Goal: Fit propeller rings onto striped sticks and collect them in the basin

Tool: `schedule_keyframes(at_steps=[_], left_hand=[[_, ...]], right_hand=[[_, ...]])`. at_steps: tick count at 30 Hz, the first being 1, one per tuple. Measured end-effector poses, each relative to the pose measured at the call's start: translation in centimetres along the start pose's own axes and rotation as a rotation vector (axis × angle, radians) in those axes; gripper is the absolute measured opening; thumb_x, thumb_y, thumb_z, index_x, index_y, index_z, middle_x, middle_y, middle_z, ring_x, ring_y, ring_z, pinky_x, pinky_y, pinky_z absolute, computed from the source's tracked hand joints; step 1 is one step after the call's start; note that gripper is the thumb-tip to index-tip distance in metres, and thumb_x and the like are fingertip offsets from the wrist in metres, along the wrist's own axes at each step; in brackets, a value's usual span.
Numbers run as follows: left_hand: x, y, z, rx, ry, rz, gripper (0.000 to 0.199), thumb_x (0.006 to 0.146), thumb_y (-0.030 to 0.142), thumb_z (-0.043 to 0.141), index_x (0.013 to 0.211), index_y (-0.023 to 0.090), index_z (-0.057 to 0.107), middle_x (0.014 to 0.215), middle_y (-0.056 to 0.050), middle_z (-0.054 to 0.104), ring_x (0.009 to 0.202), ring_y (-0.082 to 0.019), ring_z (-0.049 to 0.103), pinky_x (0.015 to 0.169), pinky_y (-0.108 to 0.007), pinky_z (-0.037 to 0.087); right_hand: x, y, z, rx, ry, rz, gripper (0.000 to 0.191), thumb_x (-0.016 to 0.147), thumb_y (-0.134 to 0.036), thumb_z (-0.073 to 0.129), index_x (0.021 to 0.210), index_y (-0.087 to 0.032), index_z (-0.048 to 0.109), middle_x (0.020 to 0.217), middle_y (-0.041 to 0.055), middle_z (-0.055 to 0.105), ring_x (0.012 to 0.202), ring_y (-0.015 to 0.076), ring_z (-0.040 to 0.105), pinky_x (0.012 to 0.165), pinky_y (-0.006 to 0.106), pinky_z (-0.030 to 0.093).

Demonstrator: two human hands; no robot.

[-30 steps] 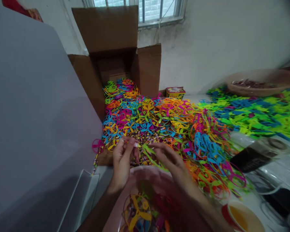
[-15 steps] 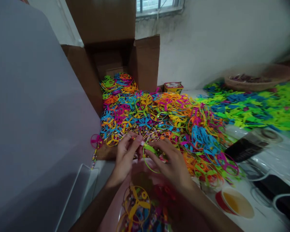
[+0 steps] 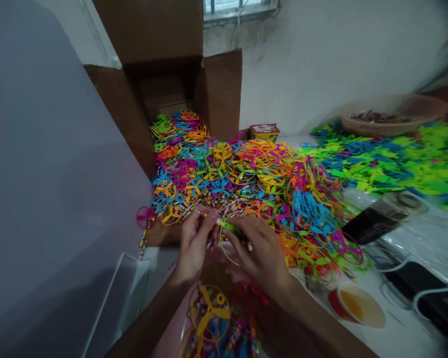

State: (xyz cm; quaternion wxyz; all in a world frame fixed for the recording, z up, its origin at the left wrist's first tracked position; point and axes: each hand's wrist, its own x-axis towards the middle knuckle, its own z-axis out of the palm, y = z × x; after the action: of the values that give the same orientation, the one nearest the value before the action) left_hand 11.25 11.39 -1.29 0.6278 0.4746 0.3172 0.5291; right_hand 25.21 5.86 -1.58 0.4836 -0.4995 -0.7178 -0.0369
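A thin beaded stick [image 3: 206, 212] is pinched between the fingertips of the closed left hand [image 3: 194, 243], its pale tip held against or just beside a lime-green propeller ring [image 3: 227, 229]. That ring is gripped by the curled right hand [image 3: 262, 251], though the join appears to be hidden by the fingers. Below, a pink plastic basin [image 3: 168, 332] holds more rings, with a yellow propeller ring [image 3: 209, 311] on top. Beyond, a heap of thin, glossy multicoloured propeller rings [image 3: 246, 174] is spread before an open cardboard box [image 3: 220, 94]. Flat green-and-blue plastic cut-outs [image 3: 395, 164] are scattered to the right, and a cup of amber liquid [image 3: 356, 306] is set nearby.
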Motion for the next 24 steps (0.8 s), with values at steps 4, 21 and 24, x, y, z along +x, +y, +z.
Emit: schedule_keyframes(at_steps=[4,21,24], left_hand=[[-0.2,-0.3,0.3,0.027,-0.007,0.025,0.033,0.085,0.047,0.075,0.083,0.02,0.058,0.06,0.007,0.05,0.047,-0.006,0.043,0.045,-0.017,0.033],[0.7,2.7,0.1,-0.263,0.252,0.124,0.04,0.067,0.04,0.09,0.087,0.02,0.061,0.076,0.004,0.065,0.061,-0.007,0.06,0.049,-0.015,0.042],[-0.1,2.4,1.2,-0.277,0.163,0.042,0.037,0.07,0.037,0.088,0.088,0.019,0.061,0.079,0.002,0.07,0.061,-0.008,0.062,0.051,-0.016,0.045]], right_hand=[[-0.3,-0.3,-0.1,-0.01,-0.011,-0.002,0.011,0.1,-0.021,0.057,0.109,-0.022,0.062,0.092,0.0057,0.073,0.084,0.023,0.066,0.075,0.037,0.045],[1.2,-0.2,-0.4,0.303,0.453,0.18,0.05,0.092,-0.027,0.07,0.138,-0.036,0.052,0.147,0.0066,0.055,0.139,0.0275,0.05,0.115,0.053,0.038],[1.0,0.6,0.6,0.72,0.433,0.474,0.056,0.088,-0.044,0.073,0.139,-0.036,0.051,0.153,0.0073,0.051,0.142,0.0288,0.047,0.108,0.05,0.048]])
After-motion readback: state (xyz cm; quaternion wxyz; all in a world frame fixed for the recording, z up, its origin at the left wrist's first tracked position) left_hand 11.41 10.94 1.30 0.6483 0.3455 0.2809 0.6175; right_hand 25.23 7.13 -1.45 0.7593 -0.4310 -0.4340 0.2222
